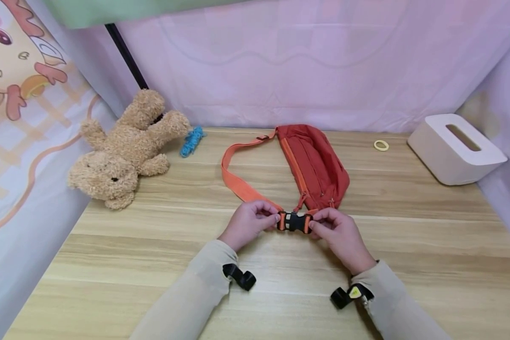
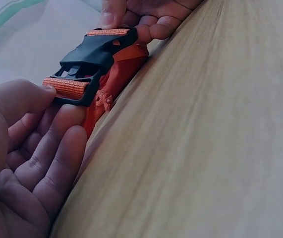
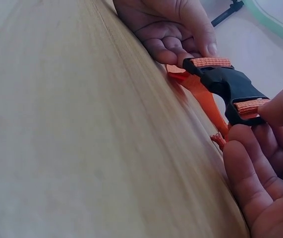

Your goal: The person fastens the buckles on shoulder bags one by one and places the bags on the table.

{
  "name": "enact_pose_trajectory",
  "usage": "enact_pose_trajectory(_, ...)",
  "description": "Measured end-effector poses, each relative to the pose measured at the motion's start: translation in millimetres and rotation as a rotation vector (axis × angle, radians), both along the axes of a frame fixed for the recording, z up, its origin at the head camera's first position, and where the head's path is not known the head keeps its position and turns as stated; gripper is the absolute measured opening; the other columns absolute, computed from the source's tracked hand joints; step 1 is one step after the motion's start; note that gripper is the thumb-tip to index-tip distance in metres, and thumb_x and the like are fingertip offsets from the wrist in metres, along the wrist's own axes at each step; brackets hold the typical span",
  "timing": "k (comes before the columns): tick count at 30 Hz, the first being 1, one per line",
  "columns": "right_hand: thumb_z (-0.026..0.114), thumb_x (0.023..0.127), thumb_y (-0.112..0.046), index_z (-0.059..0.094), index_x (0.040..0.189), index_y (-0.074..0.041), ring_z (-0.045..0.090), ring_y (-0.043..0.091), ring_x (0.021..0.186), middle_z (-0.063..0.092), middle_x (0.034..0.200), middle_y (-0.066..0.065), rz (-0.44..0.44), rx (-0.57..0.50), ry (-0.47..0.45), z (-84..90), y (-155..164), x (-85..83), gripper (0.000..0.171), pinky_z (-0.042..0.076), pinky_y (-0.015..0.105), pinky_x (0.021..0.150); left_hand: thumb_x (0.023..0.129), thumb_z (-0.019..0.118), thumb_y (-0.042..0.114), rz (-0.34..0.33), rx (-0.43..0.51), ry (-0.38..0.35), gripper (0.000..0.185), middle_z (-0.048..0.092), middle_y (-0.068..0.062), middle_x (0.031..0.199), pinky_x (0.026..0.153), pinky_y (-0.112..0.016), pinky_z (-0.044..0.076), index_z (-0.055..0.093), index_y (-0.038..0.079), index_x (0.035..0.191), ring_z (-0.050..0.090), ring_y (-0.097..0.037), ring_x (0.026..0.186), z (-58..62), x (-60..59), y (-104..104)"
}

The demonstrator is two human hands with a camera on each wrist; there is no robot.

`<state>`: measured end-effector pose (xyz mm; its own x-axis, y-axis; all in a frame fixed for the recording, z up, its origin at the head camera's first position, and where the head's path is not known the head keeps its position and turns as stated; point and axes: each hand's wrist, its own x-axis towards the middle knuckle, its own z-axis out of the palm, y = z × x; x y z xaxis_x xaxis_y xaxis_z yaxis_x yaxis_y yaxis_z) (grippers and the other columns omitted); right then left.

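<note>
both hands on the black buckle

sleeves: beige, long | wrist clips: black | right clip: yellow mark

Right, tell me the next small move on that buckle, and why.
Probably squeeze the side tabs of the black plastic buckle and pull apart: the left hand and right hand each pinch one end, and its two halves appear joined.
</note>
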<state>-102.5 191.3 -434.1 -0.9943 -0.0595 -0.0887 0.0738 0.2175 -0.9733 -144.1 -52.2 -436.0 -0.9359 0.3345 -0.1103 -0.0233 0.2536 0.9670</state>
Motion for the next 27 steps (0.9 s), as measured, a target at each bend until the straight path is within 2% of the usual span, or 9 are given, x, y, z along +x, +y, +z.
enact_pose_trajectory(9, 0.072, 0.093, -0.008, 0.064, 0.102, 0.004, 0.07, 0.018, 0.08, 0.069, 0.109, 0.017, 0.006, 0.002, 0.003, 0.9, -0.6, 0.7, 0.017, 0.059, 0.029, 0.071, 0.091, 0.075, 0.011, 0.005, 0.026, 0.009, 0.009, 0.072, -0.004, 0.085, 0.069, -0.031, 0.059, 0.071, 0.005, 0.095, 0.07, -0.016, 0.076, 2.2, 0.8, 0.9)
enact_pose_trajectory(19, 0.073, 0.093, -0.012, 0.068, 0.102, -0.002, 0.069, 0.02, 0.079, 0.07, 0.102, 0.012, 0.014, 0.068, -0.021, 0.0, -0.6, -0.8, 0.014, 0.053, 0.027, 0.064, 0.091, 0.076, 0.014, -0.03, -0.025, 0.045, 0.006, 0.072, -0.001, 0.084, 0.064, -0.029, 0.056, 0.073, 0.011, 0.096, 0.069, -0.015, 0.073, 3.9, 1.8, 0.7)
enact_pose_trajectory(27, 0.071, 0.093, -0.007, 0.066, 0.102, 0.001, 0.07, 0.02, 0.078, 0.069, 0.103, 0.014, 0.016, 0.019, -0.002, -0.5, 0.3, -0.2, 0.014, 0.058, 0.03, 0.068, 0.091, 0.075, 0.012, -0.018, -0.021, 0.051, 0.007, 0.072, -0.001, 0.084, 0.061, -0.027, 0.055, 0.072, 0.008, 0.096, 0.067, -0.014, 0.072, 3.6, 1.8, 1.1)
